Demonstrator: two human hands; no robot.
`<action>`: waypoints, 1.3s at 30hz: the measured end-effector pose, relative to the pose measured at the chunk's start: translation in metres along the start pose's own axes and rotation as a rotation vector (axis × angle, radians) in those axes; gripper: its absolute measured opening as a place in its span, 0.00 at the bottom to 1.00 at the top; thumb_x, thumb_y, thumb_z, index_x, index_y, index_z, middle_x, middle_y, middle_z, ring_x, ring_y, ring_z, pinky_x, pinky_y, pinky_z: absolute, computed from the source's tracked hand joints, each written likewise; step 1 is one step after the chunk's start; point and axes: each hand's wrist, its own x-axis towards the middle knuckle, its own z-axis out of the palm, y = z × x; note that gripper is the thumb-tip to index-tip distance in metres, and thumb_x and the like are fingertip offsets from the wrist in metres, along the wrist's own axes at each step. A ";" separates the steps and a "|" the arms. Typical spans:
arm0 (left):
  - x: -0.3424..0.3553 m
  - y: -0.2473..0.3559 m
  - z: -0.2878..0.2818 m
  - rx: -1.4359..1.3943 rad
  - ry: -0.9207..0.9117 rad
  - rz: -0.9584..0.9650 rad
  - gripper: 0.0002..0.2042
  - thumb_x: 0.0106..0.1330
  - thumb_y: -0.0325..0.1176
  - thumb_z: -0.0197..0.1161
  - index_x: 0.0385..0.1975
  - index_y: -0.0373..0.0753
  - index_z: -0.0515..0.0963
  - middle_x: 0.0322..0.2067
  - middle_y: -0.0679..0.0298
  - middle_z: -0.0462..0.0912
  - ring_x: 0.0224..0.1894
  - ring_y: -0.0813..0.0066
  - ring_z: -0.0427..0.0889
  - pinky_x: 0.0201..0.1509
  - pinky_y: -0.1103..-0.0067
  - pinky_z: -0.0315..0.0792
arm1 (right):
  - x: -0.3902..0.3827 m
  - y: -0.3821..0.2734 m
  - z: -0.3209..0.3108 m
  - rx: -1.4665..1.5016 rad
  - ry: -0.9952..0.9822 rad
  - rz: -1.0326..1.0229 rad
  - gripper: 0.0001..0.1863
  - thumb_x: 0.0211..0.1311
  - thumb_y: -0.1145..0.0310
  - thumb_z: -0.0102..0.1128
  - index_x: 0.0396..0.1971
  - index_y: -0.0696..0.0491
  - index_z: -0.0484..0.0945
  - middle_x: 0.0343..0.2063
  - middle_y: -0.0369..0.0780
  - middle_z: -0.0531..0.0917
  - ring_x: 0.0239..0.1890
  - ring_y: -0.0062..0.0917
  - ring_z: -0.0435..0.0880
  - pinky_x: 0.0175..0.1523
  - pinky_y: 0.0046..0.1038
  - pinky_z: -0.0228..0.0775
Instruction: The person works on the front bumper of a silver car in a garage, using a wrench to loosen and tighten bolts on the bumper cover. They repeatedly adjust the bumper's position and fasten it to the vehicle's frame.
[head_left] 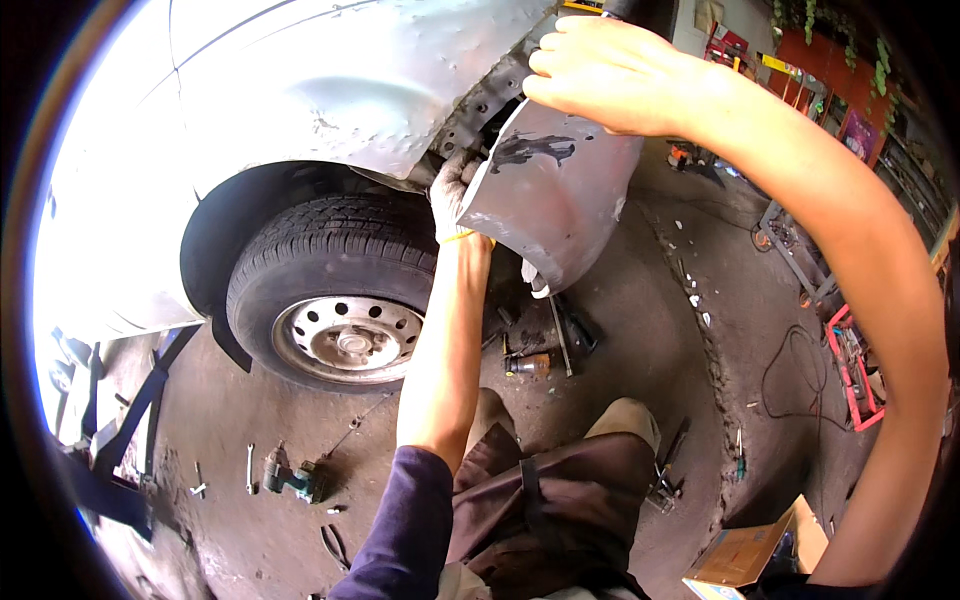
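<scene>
A silver-grey bumper [566, 190] with a dark smeared patch stands partly away from the car's pale fender [350, 100]. My left hand [455, 195], in a light work glove, reaches in at the gap between them. Its fingers are curled and partly hidden by the bumper's edge; what they grip does not show. Raised over the bumper's top, my right hand [610, 75] is closed with its knuckles toward the fender. Whatever lies within those fingers is hidden. Below the fender, a black tyre [325, 235] on a steel wheel [352, 338] sits beside my left forearm.
On the floor lie a green power drill [295, 480], a wrench [250, 468], pliers [335, 547] and a screwdriver [740, 455]. An open cardboard box [750, 553] stands at lower right. Farther right are a red-framed tool tray [853, 370] and a dark cable [790, 385].
</scene>
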 end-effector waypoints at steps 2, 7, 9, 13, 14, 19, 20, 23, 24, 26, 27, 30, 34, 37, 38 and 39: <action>0.002 0.003 -0.003 -0.007 0.030 0.013 0.07 0.66 0.27 0.53 0.24 0.41 0.67 0.13 0.73 0.57 0.14 0.80 0.56 0.20 0.80 0.58 | 0.002 0.004 0.003 -0.081 0.028 -0.070 0.09 0.44 0.70 0.64 0.24 0.52 0.73 0.23 0.35 0.75 0.34 0.29 0.77 0.44 0.28 0.70; -0.001 0.005 -0.003 0.011 -0.020 0.040 0.10 0.69 0.36 0.48 0.38 0.38 0.74 0.25 0.64 0.74 0.26 0.73 0.73 0.32 0.75 0.71 | 0.005 0.005 0.005 -0.131 0.155 -0.069 0.06 0.52 0.68 0.56 0.20 0.51 0.80 0.23 0.38 0.82 0.31 0.31 0.83 0.37 0.32 0.73; -0.029 -0.015 0.030 -0.005 0.037 0.096 0.17 0.70 0.40 0.46 0.46 0.35 0.75 0.36 0.57 0.82 0.37 0.66 0.80 0.43 0.70 0.77 | 0.001 0.012 0.006 -0.117 0.155 -0.043 0.10 0.53 0.68 0.54 0.19 0.51 0.82 0.23 0.40 0.86 0.31 0.32 0.85 0.34 0.34 0.74; -0.021 -0.013 0.007 0.118 -0.113 0.308 0.23 0.72 0.46 0.46 0.56 0.35 0.72 0.49 0.54 0.80 0.48 0.60 0.80 0.53 0.66 0.75 | 0.005 0.011 0.004 -0.110 0.016 0.069 0.09 0.52 0.67 0.55 0.17 0.50 0.81 0.22 0.40 0.85 0.30 0.31 0.85 0.34 0.34 0.73; -0.023 -0.011 0.005 0.216 -0.088 0.324 0.23 0.72 0.46 0.45 0.55 0.35 0.72 0.48 0.54 0.80 0.47 0.61 0.80 0.52 0.66 0.76 | 0.007 0.010 0.004 -0.099 -0.020 0.087 0.09 0.52 0.68 0.55 0.17 0.50 0.81 0.22 0.40 0.85 0.29 0.31 0.85 0.34 0.34 0.74; -0.019 0.007 0.003 0.609 0.054 0.341 0.21 0.74 0.43 0.43 0.54 0.34 0.73 0.46 0.56 0.80 0.42 0.64 0.81 0.43 0.70 0.79 | 0.011 0.009 0.009 -0.091 0.093 0.051 0.08 0.49 0.66 0.56 0.17 0.50 0.81 0.19 0.40 0.84 0.26 0.32 0.85 0.32 0.34 0.74; -0.017 0.018 -0.001 0.574 0.040 0.318 0.21 0.74 0.43 0.42 0.54 0.34 0.73 0.46 0.56 0.80 0.42 0.64 0.81 0.42 0.70 0.79 | 0.015 0.008 0.010 -0.093 0.153 0.040 0.08 0.48 0.66 0.56 0.17 0.50 0.81 0.19 0.40 0.84 0.25 0.32 0.85 0.31 0.34 0.74; -0.021 -0.002 0.010 0.573 0.021 0.221 0.19 0.73 0.38 0.45 0.57 0.35 0.71 0.51 0.56 0.78 0.49 0.64 0.79 0.52 0.70 0.77 | 0.004 0.010 0.024 -0.087 0.117 0.044 0.08 0.47 0.64 0.56 0.16 0.50 0.81 0.18 0.40 0.84 0.24 0.32 0.85 0.31 0.34 0.74; -0.033 -0.007 0.029 0.502 0.026 0.190 0.18 0.73 0.37 0.45 0.57 0.35 0.71 0.52 0.56 0.77 0.50 0.64 0.78 0.53 0.70 0.76 | 0.002 0.012 0.023 -0.086 0.145 0.049 0.08 0.47 0.64 0.56 0.16 0.49 0.81 0.17 0.40 0.83 0.24 0.32 0.84 0.31 0.34 0.74; -0.050 -0.014 0.053 0.443 0.054 0.160 0.18 0.73 0.35 0.46 0.59 0.35 0.70 0.54 0.55 0.76 0.53 0.64 0.76 0.57 0.71 0.74 | 0.001 0.014 0.027 -0.080 0.199 0.052 0.09 0.46 0.64 0.56 0.15 0.49 0.81 0.17 0.40 0.83 0.23 0.32 0.84 0.30 0.34 0.73; -0.049 -0.013 0.054 0.454 0.046 0.173 0.18 0.73 0.34 0.45 0.59 0.35 0.69 0.54 0.55 0.76 0.54 0.63 0.76 0.58 0.71 0.73 | 0.002 0.013 0.028 -0.089 0.216 0.046 0.09 0.46 0.64 0.56 0.14 0.49 0.81 0.16 0.39 0.83 0.22 0.32 0.84 0.30 0.34 0.73; -0.036 -0.007 0.049 0.648 -0.049 0.245 0.18 0.74 0.33 0.44 0.59 0.33 0.69 0.55 0.55 0.75 0.55 0.63 0.75 0.58 0.71 0.73 | 0.000 0.014 0.029 -0.130 0.255 0.030 0.09 0.45 0.63 0.57 0.13 0.49 0.80 0.16 0.39 0.83 0.21 0.31 0.83 0.29 0.34 0.72; -0.036 0.024 0.034 1.021 -0.110 0.437 0.17 0.74 0.32 0.45 0.57 0.32 0.70 0.55 0.54 0.76 0.53 0.63 0.77 0.57 0.71 0.75 | 0.013 0.009 0.026 -0.145 0.364 0.012 0.09 0.43 0.63 0.57 0.12 0.49 0.80 0.15 0.38 0.82 0.20 0.30 0.82 0.28 0.33 0.70; -0.024 0.026 0.012 0.955 -0.150 0.440 0.17 0.73 0.34 0.46 0.56 0.33 0.72 0.53 0.55 0.77 0.51 0.63 0.79 0.55 0.71 0.76 | 0.012 0.009 0.031 -0.129 0.396 0.001 0.09 0.43 0.63 0.57 0.12 0.49 0.80 0.14 0.38 0.82 0.19 0.29 0.82 0.28 0.32 0.69; -0.022 0.022 0.008 0.965 -0.151 0.465 0.18 0.74 0.36 0.46 0.56 0.33 0.72 0.52 0.54 0.78 0.49 0.62 0.79 0.53 0.70 0.76 | 0.011 0.009 0.033 -0.123 0.394 -0.003 0.09 0.43 0.63 0.57 0.12 0.49 0.80 0.14 0.38 0.81 0.19 0.29 0.81 0.28 0.32 0.69; -0.021 0.019 0.003 0.977 -0.148 0.495 0.19 0.74 0.37 0.45 0.56 0.32 0.72 0.51 0.54 0.78 0.47 0.61 0.80 0.52 0.70 0.76 | 0.010 0.008 0.035 -0.113 0.401 -0.006 0.09 0.43 0.62 0.57 0.12 0.49 0.80 0.14 0.37 0.81 0.19 0.29 0.81 0.28 0.32 0.69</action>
